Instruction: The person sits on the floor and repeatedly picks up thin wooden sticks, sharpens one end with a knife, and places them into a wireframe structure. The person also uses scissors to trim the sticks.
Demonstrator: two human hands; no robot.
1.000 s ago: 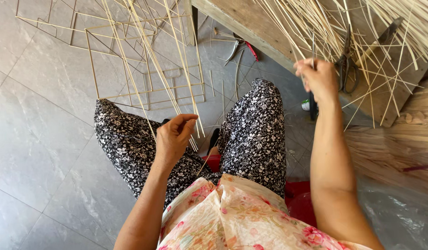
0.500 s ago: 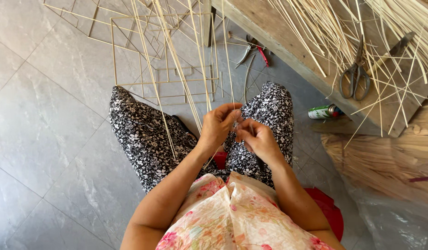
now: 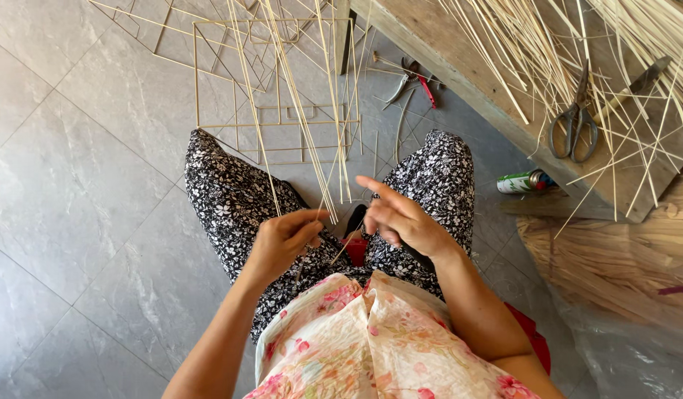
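Fingers of our left hand (image 3: 282,240) pinch thin bamboo strips (image 3: 312,148); our right hand (image 3: 400,218) hovers beside them, fingers spread.

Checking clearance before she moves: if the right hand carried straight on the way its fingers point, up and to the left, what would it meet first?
Probably the thin bamboo strips held up by the left hand; the right hand points at them, though depth is unclear.

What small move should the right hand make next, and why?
Probably the right hand should close on the thin bamboo strips next to the left hand. The left hand pinches their lower ends alone, while the right hand is open, its fingers spread beside them, and the long strips fan out loosely above the knees.
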